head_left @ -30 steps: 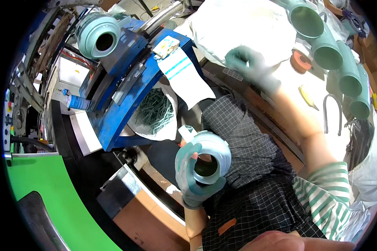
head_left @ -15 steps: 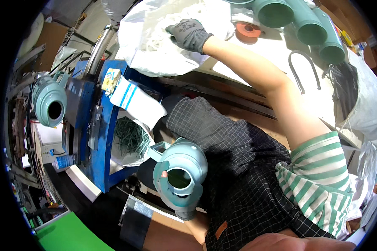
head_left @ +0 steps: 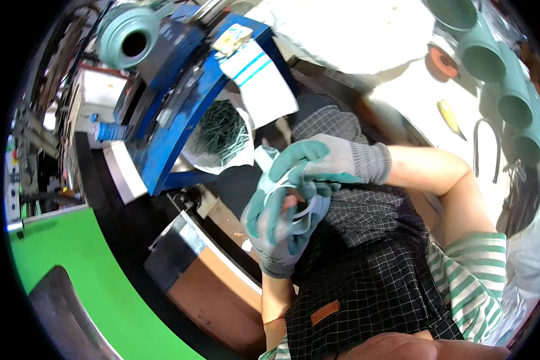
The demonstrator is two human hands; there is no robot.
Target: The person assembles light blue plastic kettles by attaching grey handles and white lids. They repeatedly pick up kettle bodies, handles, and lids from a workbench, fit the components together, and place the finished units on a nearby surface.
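In front of my apron is a light teal plastic jug [head_left: 320,209], its handle [head_left: 265,157] sticking out on the far side and its round mouth turned up toward me. My gloved left hand [head_left: 273,231] is closed around the near left of the mouth. From the right, my gloved right hand [head_left: 324,161] reaches over the rim with bent fingers. A thin white ring [head_left: 306,212] shows between the fingers across the mouth, and my right fingers close on it. Motion blur and the gloves hide much of the rim, and whether the ring is seated cannot be seen.
Beyond the jug a white-lined bin [head_left: 244,157] holds green plastic scraps, beside a blue metal frame [head_left: 180,141]. Another teal jug [head_left: 108,45] stands far left. The right table bears a white bag [head_left: 354,36], teal cylinders [head_left: 483,60], an orange roll [head_left: 443,63] and a yellow-handled tool [head_left: 449,117].
My right hand has left the bag of white rings and come down to the jug's mouth with a ring. My left hand still holds the jug. The view has turned and shifted.
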